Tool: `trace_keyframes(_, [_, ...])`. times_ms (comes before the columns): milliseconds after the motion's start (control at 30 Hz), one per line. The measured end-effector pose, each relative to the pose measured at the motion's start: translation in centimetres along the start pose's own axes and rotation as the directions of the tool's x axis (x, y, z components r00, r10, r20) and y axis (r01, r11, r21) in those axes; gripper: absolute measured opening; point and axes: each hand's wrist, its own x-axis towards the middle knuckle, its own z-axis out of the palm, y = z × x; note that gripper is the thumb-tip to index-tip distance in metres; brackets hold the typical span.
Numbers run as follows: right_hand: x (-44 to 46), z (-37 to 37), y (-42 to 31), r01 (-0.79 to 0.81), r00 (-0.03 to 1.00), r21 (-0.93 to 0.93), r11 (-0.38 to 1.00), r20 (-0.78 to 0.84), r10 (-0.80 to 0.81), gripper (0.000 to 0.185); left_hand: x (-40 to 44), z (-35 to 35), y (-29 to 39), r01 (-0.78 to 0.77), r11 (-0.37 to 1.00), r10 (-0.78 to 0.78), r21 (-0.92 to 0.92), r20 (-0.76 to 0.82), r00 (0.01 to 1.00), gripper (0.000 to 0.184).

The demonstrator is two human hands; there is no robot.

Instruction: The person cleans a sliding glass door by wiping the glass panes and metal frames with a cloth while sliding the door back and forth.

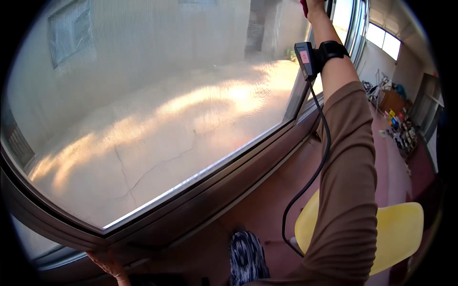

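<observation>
A large window pane (157, 143) in a dark brown frame (210, 190) fills the left and middle of the view. My right arm stretches up along its right side. My right hand (315, 5) is at the top edge, mostly cut off, beside a dark red piece (304, 7) that looks like cloth. How the fingers sit is out of view. On that wrist is a black strap with a small box (306, 59), from which a black cable (305, 188) runs down. At the lower left, my left hand (109, 266) rests against the frame's lower ledge, fingers stretched out and partly in shadow.
A yellow chair (396, 233) stands close on the right, partly behind my sleeve. Patterned trousers (248, 257) show below me over a reddish floor (281, 190). Farther right, several bottles and containers (400, 131) are gathered near a brown box (391, 101).
</observation>
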Motion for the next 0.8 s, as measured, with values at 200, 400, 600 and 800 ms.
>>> trace_keyframes(200, [-14.8, -6.4, 5.3, -0.544, 0.831, -0.107, 0.832, -0.211, 0.516, 0.056, 0.2, -0.3, -1.0, -0.102, 0.995, 0.101, -0.021, -0.026, 0.995, 0.076])
trace_keyframes(400, [-29.3, -9.6, 3.6, -0.79, 0.607, -0.051, 0.611, -0.211, 0.766, 0.063, 1.1, -0.9, 1.9, 0.017, 1.0, -0.017, 0.001, 0.026, 1.0, 0.081])
trace_keyframes(600, [-47.5, -11.6, 1.7, -0.765, 0.576, -0.556, 0.325, -0.364, 0.732, 0.056, 0.0, 0.3, -1.0, 0.035, 0.999, -0.036, 0.018, 0.059, 0.998, 0.085])
trace_keyframes(800, [-52.7, -7.4, -5.6, -0.976, 0.01, -0.181, -0.121, -0.592, 0.806, 0.063, -0.1, 1.7, -2.7, -0.073, 0.997, 0.073, 0.008, 0.047, 0.996, 0.08])
